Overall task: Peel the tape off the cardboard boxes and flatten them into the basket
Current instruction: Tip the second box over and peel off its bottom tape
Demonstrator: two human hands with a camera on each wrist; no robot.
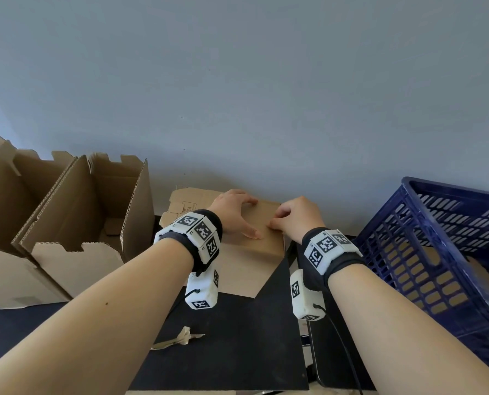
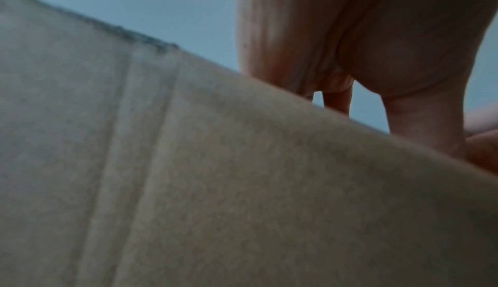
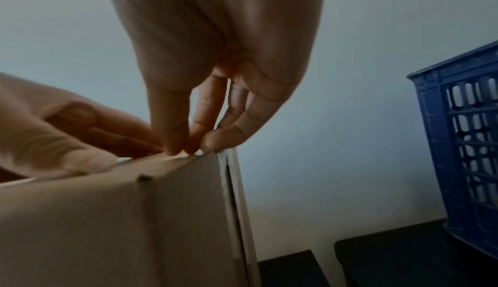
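A closed brown cardboard box [image 1: 249, 263] [image 2: 188, 185] [image 3: 107, 217] stands on the black table in the middle. My left hand [image 1: 237, 216] [image 3: 53, 138] rests on its top, fingers spread and thumb laid forward. My right hand [image 1: 276, 220] [image 3: 188, 148] is at the top's near right corner, thumb and fingertips pinched together on a thin pale strip of tape [image 3: 177, 157] along the edge. At the right stands the blue slotted basket [image 1: 437, 252] [image 3: 458, 142], with flat cardboard showing through its wall.
Two open cardboard boxes [image 1: 89, 212] [image 1: 9, 195] stand at the left. A flat piece of cardboard [image 1: 186, 203] lies behind the closed box against the wall. A crumpled strip of peeled tape [image 1: 177, 337] lies on the black table [image 1: 237, 352] near me.
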